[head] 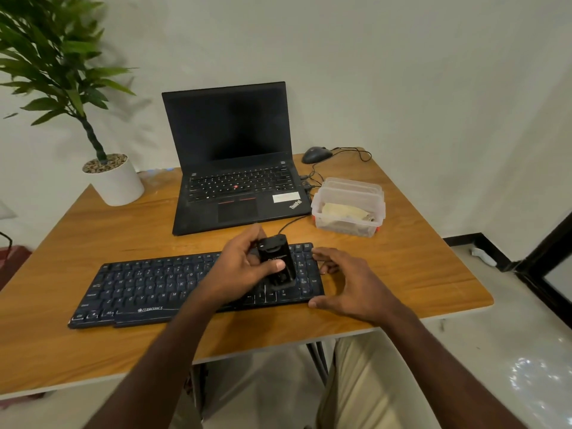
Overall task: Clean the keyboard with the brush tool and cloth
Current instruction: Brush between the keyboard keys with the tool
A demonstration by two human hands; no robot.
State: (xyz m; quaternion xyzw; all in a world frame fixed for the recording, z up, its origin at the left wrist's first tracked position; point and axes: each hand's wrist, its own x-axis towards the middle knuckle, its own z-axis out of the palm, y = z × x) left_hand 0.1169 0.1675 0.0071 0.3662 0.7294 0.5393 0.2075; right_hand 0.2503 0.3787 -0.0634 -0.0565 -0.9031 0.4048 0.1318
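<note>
A black keyboard (148, 286) lies across the front of the wooden table (93, 233). My left hand (241, 267) grips a black brush tool (278, 267) above the keyboard's right part, thumb across its front. Just to the right, my right hand (349, 286) hovers over the keyboard's right end with fingers loosely spread, holding nothing. A pale cloth (343, 212) lies inside a clear plastic box (349, 224) at the right of the table.
An open black laptop (235, 162) stands behind the keyboard, its cable running forward. A black mouse (315, 154) with its cord sits at the back right. A white plant pot (117, 181) stands at the back left. The table's front edge is near my legs.
</note>
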